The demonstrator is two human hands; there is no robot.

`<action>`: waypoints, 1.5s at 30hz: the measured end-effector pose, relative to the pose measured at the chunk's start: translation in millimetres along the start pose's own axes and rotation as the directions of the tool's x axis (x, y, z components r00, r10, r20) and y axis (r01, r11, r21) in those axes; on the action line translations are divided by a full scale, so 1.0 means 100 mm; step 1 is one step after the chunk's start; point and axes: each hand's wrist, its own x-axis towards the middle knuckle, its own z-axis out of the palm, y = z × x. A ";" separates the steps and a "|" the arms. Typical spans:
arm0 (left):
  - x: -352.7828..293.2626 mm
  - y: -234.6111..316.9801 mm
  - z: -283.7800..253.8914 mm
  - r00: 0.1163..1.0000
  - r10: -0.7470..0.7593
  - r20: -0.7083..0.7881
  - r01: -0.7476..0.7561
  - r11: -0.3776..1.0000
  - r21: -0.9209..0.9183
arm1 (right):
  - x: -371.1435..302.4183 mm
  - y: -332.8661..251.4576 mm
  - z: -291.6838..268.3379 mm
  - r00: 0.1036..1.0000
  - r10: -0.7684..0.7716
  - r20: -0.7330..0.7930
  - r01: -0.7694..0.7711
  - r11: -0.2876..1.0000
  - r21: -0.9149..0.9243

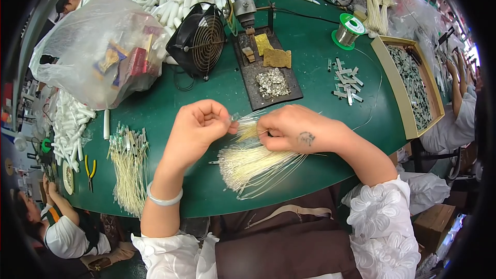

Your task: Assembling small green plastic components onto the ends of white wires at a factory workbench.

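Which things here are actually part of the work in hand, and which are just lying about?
In use: left hand and right hand, both pinching a few pale wires; wire bundle beneath them.

Lying about: fan, solder spool, plastic bag, yellow pliers, white tubes.

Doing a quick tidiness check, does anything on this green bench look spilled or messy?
Mostly orderly. A heap of silvery solder scraps lies loose on the dark tray, and small grey strips lie scattered at odd angles on the table. Both hands hold pale wires.
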 end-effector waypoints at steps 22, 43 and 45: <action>-0.11 0.15 -0.15 0.958 -0.041 0.282 -0.077 0.915 0.396 | 0.14 -0.05 0.24 0.996 -0.075 -0.048 0.077 0.996 0.050; -0.54 0.31 -0.50 0.953 -0.243 0.180 0.081 0.779 0.622 | -0.15 0.05 -0.37 0.991 0.064 -0.121 -0.030 0.965 0.260; -0.49 0.30 -0.40 0.975 -0.018 0.223 -0.132 0.758 0.638 | -0.12 0.02 -0.31 0.990 0.090 -0.105 -0.056 0.955 0.290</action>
